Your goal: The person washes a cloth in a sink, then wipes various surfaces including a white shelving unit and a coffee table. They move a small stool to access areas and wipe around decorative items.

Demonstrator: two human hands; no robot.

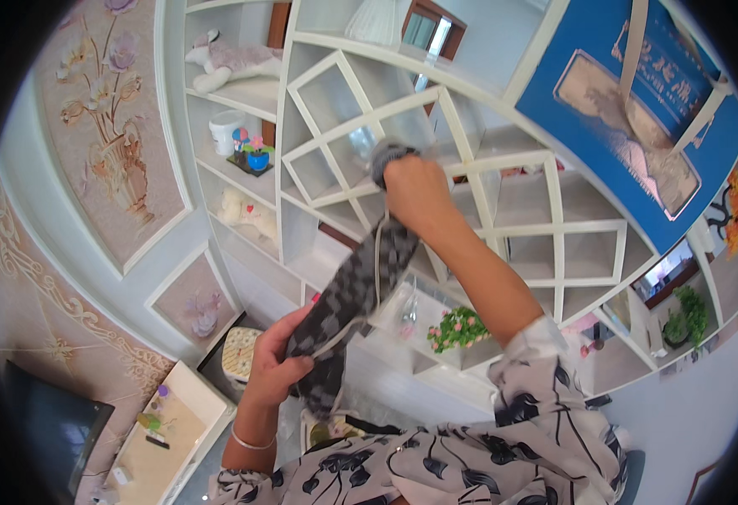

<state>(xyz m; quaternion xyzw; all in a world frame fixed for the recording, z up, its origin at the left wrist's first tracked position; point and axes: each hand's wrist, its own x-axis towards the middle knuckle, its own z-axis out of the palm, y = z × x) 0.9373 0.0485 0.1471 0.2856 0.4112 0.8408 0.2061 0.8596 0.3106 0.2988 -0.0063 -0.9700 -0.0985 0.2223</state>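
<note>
A dark grey patterned cloth item (pixel 356 284) with a light cord along it stretches diagonally between my two hands. At its lower end my left hand (pixel 280 360) grips it, thumb on top, and wears a bracelet on the wrist. My right hand (pixel 416 189) is a fist around its upper end, where a bunched grey part (pixel 391 158) sticks out beyond the fingers. What the item is exactly, I cannot tell. Both hands are raised in front of a white lattice shelf.
Ahead stands the white shelf unit (pixel 372 117) with plush toys (pixel 236 63), a white bucket (pixel 222 131) and a pink-flowered plant (pixel 457 328). A blue box or bag (pixel 546 82) is at upper right. At lower left are a cabinet (pixel 173 435), a television (pixel 53 429) and a patterned stool (pixel 241 353).
</note>
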